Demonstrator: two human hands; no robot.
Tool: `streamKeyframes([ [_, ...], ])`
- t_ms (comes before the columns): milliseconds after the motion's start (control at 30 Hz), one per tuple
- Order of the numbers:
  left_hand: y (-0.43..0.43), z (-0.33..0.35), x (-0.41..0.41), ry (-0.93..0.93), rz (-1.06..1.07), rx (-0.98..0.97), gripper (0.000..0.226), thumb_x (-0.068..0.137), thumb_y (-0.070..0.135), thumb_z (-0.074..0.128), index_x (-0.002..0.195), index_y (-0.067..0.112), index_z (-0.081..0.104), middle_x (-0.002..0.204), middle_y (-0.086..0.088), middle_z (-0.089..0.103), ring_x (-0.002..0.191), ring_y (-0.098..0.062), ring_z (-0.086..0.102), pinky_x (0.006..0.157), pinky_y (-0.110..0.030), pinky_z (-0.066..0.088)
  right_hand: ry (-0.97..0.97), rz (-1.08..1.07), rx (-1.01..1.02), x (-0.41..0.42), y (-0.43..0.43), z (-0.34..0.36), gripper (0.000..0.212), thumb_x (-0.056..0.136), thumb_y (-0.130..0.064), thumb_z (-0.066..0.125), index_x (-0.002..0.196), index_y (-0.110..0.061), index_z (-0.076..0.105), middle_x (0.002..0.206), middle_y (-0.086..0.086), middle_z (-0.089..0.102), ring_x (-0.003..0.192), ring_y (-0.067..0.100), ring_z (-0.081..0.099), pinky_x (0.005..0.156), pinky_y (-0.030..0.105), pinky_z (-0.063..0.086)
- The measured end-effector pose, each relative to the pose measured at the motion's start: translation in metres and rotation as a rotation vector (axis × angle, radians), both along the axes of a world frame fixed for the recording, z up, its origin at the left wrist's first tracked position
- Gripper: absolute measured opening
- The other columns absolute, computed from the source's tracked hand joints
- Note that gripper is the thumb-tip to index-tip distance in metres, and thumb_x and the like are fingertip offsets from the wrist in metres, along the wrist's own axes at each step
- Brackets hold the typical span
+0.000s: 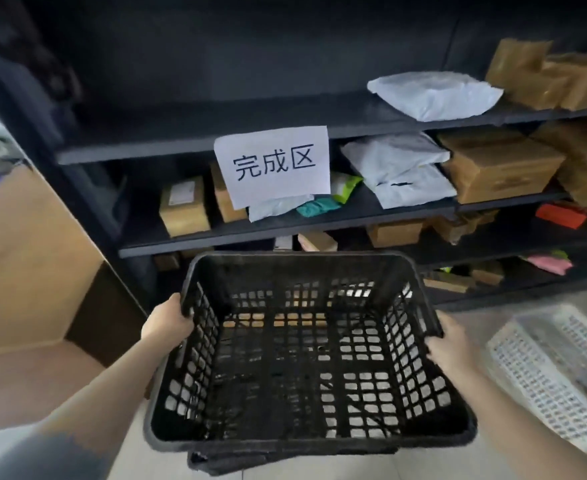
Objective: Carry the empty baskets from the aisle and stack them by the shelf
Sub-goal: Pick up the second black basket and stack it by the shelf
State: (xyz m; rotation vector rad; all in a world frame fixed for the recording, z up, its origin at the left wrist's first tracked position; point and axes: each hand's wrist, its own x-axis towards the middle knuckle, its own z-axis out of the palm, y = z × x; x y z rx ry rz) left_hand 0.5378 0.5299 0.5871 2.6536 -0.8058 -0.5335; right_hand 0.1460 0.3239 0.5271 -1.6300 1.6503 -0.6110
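Head view: a black plastic lattice basket (306, 348) is held up off the floor, empty, directly in front of the dark shelving unit (188, 147). Left hand (165, 323) is clamped on the basket's left rim; right hand (449, 344) is clamped on the right rim, fingers wrapped over the edge. A second dark piece is seen under the basket's near edge; whether it is a folded handle or another basket cannot be told. A white lattice basket (555, 375) lies on the floor to the right of the black basket, near the shelf base, blurred. A paper sign (274, 164) hangs from the shelf edge above the basket; parcels and cardboard boxes (499, 168) fill the shelves. Judged: carry is nearly done, set-down and stacking are not yet done. Further baskets in the aisle are not shown.
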Motion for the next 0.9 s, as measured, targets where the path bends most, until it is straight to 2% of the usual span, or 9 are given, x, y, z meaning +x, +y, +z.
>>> streamKeyframes([
  [33, 0.007, -0.01, 0.011, -0.012, 0.039, 0.005, 0.043, 0.086, 0.012, 0.055, 0.128, 0.008, 0.048, 0.112, -0.019, 0.065, 0.099, -0.037, 0.063, 0.076, -0.04, 0.053, -0.004, 0.03, 0.013, 0.017, -0.006, -0.014, 0.046, 0.081, 0.003, 0.058, 0.09, -0.043, 0.055, 0.079, -0.005, 0.065, 0.081, 0.03, 0.067, 0.073, 0.054, 0.057],
  [100, 0.021, -0.03, 0.032, -0.018, 0.108, 0.017, 0.043, 0.085, 0.011, 0.056, 0.127, 0.006, 0.048, 0.109, -0.021, 0.066, 0.098, -0.038, 0.064, 0.076, -0.041, 0.053, -0.003, 0.093, 0.033, 0.05, -0.015, -0.038, 0.042, 0.084, -0.003, 0.061, 0.086, -0.045, 0.056, 0.075, -0.007, 0.066, 0.075, 0.026, 0.068, 0.069, 0.05, 0.059],
  [167, 0.034, -0.051, 0.051, -0.016, 0.172, 0.021, 0.04, 0.086, 0.012, 0.056, 0.125, 0.006, 0.049, 0.106, -0.022, 0.067, 0.097, -0.039, 0.064, 0.076, -0.042, 0.053, -0.03, 0.136, 0.06, 0.083, -0.017, -0.055, 0.036, 0.086, -0.004, 0.062, 0.103, -0.036, 0.063, 0.08, -0.004, 0.069, 0.076, 0.025, 0.069, 0.069, 0.048, 0.059],
  [267, 0.049, -0.084, 0.075, 0.007, 0.237, 0.062, 0.039, 0.088, 0.016, 0.055, 0.126, 0.007, 0.047, 0.106, -0.023, 0.068, 0.099, -0.042, 0.063, 0.075, -0.041, 0.05, 0.001, 0.165, 0.11, 0.122, -0.022, -0.08, 0.048, 0.085, 0.004, 0.059, 0.128, -0.018, 0.057, 0.096, 0.006, 0.071, 0.086, 0.03, 0.068, 0.072, 0.046, 0.057],
  [400, 0.058, -0.144, 0.113, 0.061, 0.31, 0.073, 0.04, 0.088, 0.013, 0.056, 0.126, 0.005, 0.047, 0.107, -0.023, 0.068, 0.097, -0.041, 0.064, 0.077, -0.043, 0.053, 0.105, 0.226, 0.113, 0.173, -0.022, -0.124, 0.053, 0.086, 0.005, 0.058, 0.134, -0.017, 0.052, 0.094, 0.006, 0.07, 0.064, 0.022, 0.062, 0.054, 0.03, 0.048],
  [500, 0.056, -0.193, 0.139, 0.107, 0.331, 0.087, 0.053, 0.078, -0.005, 0.054, 0.128, 0.008, 0.048, 0.102, -0.019, 0.07, 0.09, -0.039, 0.065, 0.071, -0.042, 0.053, 0.147, 0.19, 0.134, 0.2, -0.022, -0.164, 0.052, 0.086, 0.006, 0.058, 0.134, -0.013, 0.053, 0.098, 0.016, 0.072, 0.072, 0.029, 0.063, 0.061, 0.035, 0.048],
  [667, 0.046, -0.273, 0.156, 0.158, 0.374, 0.025, 0.058, 0.074, -0.018, 0.043, 0.126, 0.006, 0.05, 0.095, -0.023, 0.07, 0.072, -0.033, 0.058, 0.062, -0.035, 0.044, 0.241, 0.119, 0.199, 0.22, -0.021, -0.241, 0.055, 0.085, 0.006, 0.061, 0.137, -0.007, 0.051, 0.12, 0.02, 0.067, 0.106, 0.039, 0.063, 0.084, 0.041, 0.049],
  [733, 0.043, -0.305, 0.161, 0.163, 0.374, 0.029, 0.061, 0.073, -0.021, 0.044, 0.127, 0.006, 0.05, 0.095, -0.025, 0.07, 0.072, -0.035, 0.059, 0.062, -0.033, 0.041, 0.286, 0.102, 0.211, 0.224, -0.022, -0.271, 0.055, 0.084, 0.004, 0.063, 0.136, -0.006, 0.051, 0.125, 0.02, 0.064, 0.113, 0.039, 0.061, 0.092, 0.043, 0.047],
  [900, 0.035, -0.369, 0.165, 0.162, 0.38, 0.057, 0.061, 0.075, -0.019, 0.047, 0.13, 0.006, 0.049, 0.095, -0.027, 0.071, 0.082, -0.046, 0.065, 0.06, -0.032, 0.037, 0.352, 0.13, 0.239, 0.229, -0.031, -0.333, 0.054, 0.085, 0.0, 0.064, 0.137, -0.004, 0.05, 0.127, 0.021, 0.062, 0.116, 0.038, 0.06, 0.097, 0.043, 0.047],
])
